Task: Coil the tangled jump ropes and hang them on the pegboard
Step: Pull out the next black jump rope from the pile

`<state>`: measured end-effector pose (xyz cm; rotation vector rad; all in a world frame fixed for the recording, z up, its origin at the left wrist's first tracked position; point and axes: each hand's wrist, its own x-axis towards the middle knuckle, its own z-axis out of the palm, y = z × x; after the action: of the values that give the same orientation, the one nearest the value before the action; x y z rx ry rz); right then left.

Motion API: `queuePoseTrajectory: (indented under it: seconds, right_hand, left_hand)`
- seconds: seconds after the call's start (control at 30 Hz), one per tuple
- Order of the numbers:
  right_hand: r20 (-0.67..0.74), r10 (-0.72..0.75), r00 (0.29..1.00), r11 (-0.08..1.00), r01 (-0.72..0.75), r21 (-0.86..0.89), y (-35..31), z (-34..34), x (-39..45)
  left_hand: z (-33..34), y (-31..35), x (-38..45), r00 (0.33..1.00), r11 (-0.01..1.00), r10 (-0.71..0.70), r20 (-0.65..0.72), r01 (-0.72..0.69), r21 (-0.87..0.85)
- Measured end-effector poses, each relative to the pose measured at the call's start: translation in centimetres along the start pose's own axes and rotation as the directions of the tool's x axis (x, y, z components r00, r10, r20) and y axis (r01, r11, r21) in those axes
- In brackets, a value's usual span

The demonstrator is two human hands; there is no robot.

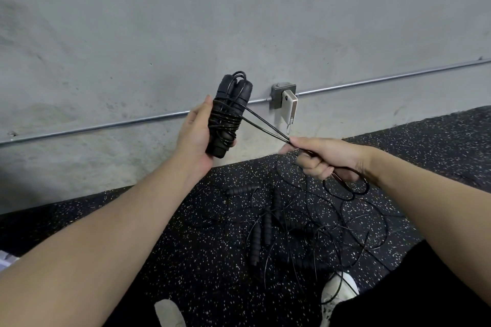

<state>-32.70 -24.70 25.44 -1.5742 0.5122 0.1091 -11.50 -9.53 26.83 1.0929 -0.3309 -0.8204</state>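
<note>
Left hand [195, 131] grips 2 handles [231, 114] upright, cord [265, 125] wound round; right hand [322, 158] pinches the doubled tail. Best kept taut, wraps snug. More ropes [292, 228] tangled on floor [186, 260].

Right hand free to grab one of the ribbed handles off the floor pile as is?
Probably not. The right hand has its grip on the black cord tail of the bundle held by the left hand. The ribbed black foam handles lie unobstructed on the speckled rubber floor below; it must release first.
</note>
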Motion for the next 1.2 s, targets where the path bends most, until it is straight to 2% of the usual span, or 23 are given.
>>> queuePoseTrajectory:
  seconds: [0.07, 0.17, 0.27, 0.43, 0.5, 0.63, 0.83, 0.97, 1.1, 1.2]
  right_hand:
    - [0.027, 0.014, 1.000, 1.000, -0.014, 0.014, -0.1, 0.1, 0.1]
    - [0.000, 0.022, 1.000, 0.999, -0.022, -0.036, -0.1, 0.2, -0.2]
    - [-0.072, -0.005, 0.997, 0.998, 0.000, -0.065, 0.1, 0.1, -0.3]
    - [-0.148, -0.027, 0.989, 0.996, 0.039, 0.078, 0.3, -0.3, 0.0]
    - [-0.123, 0.003, 0.992, 0.998, 0.004, 0.062, 0.4, -0.5, 0.1]
    - [-0.061, 0.128, 0.990, 0.970, -0.138, -0.199, 0.3, -0.1, 0.0]
    - [-0.200, 0.087, 0.976, 0.946, -0.144, -0.292, 0.5, 0.5, 0.6]
    - [-0.274, 0.044, 0.961, 0.939, -0.133, -0.317, 0.3, 1.1, 0.6]
    - [-0.352, 0.005, 0.936, 0.945, -0.119, -0.305, -0.2, 1.1, 0.8]
    - [-0.364, -0.028, 0.931, 0.942, -0.097, -0.321, -0.4, 1.7, 1.1]
  left_hand:
    - [-0.1, -0.1, 0.1, 0.999, 1.000, 0.014, -0.041, -0.014, -0.005]
    - [-0.2, -0.3, -0.1, 1.000, 1.000, 0.012, -0.029, -0.012, 0.010]
    - [-0.5, -0.2, -0.3, 0.999, 0.998, -0.019, 0.040, 0.017, 0.064]
    - [-0.4, 0.3, -1.1, 0.974, 0.988, -0.118, 0.195, 0.096, 0.117]
    - [-0.2, 0.3, -1.5, 0.946, 0.982, -0.161, 0.283, 0.124, 0.143]
    - [0.2, -0.3, -2.3, 0.872, 0.950, -0.271, 0.407, 0.175, 0.257]
    - [0.5, -1.4, -2.8, 0.754, 0.834, -0.475, 0.454, 0.222, 0.505]
    - [1.3, -2.0, -2.9, 0.715, 0.683, -0.552, 0.429, 0.093, 0.724]
    - [1.7, -2.0, -2.6, 0.783, 0.509, -0.469, 0.408, -0.138, 0.850]
    - [1.6, -2.2, -2.4, 0.759, 0.377, -0.449, 0.471, -0.317, 0.870]
